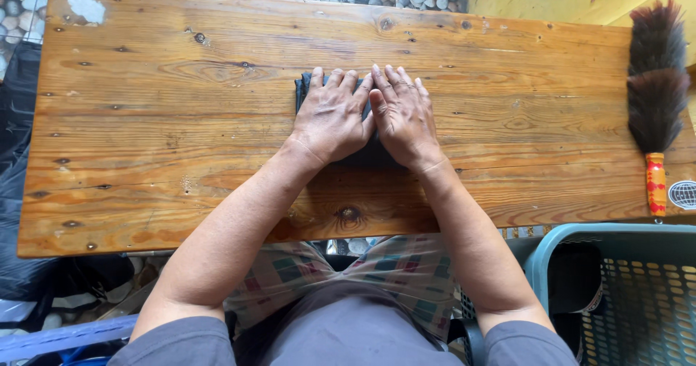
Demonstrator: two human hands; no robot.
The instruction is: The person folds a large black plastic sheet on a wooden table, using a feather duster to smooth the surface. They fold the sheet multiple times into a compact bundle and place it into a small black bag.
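A small folded dark cloth (303, 88) lies in the middle of a wooden table (145, 134). Both my hands press flat on top of it, side by side, and hide most of it. My left hand (333, 116) covers its left part, with the fingers stretched out and together. My right hand (403, 114) covers its right part, also flat with straight fingers. Only a dark corner at the upper left and a strip near my wrists show.
A feather duster (657, 83) with a red and yellow handle lies at the table's right end. A teal plastic laundry basket (638, 293) stands at the lower right. Dark fabric is heaped at the left. Pebble flooring shows beyond the far edge.
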